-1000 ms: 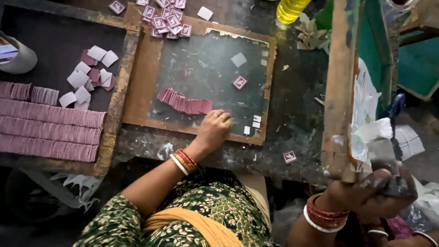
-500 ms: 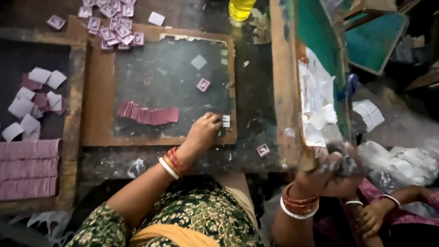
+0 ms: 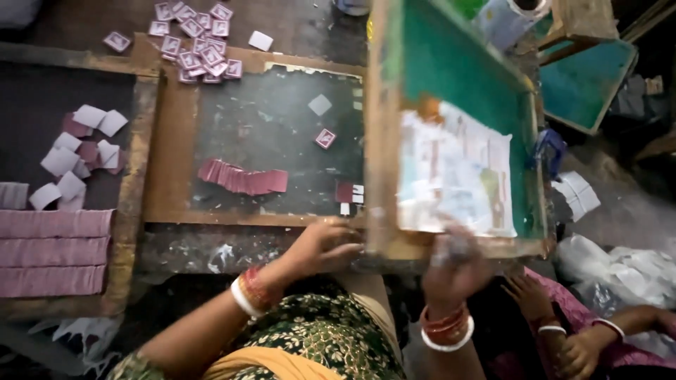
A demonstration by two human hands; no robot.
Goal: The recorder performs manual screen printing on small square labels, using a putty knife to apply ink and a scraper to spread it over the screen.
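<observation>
Both hands grip the lower rail of a large wooden-framed screen with green mesh (image 3: 451, 91), which sits tilted across the right half of the view, its near edge at about five o'clock from the picture's centre. The left hand (image 3: 320, 246) has its fingers curled over the frame's bottom left corner, closed on the wood; the right hand (image 3: 454, 264) is blurred, yet it too appears clasped on the bottom rail, though how tightly cannot be told. A pale, paint-smeared printed patch (image 3: 454, 176) covers the lower part of the mesh. At nine o'clock from the screen lies a dark board set in a wooden frame (image 3: 169, 162), bearing a fanned row of small pink cards (image 3: 243, 179) and a single pink square (image 3: 324, 138). More pink squares lie scattered (image 3: 193, 39) at eleven o'clock beyond the board. At far nine o'clock are stacked pink card rows (image 3: 53, 253). Another person's hand (image 3: 528, 295) rests at five o'clock, just beside the right wrist.
</observation>
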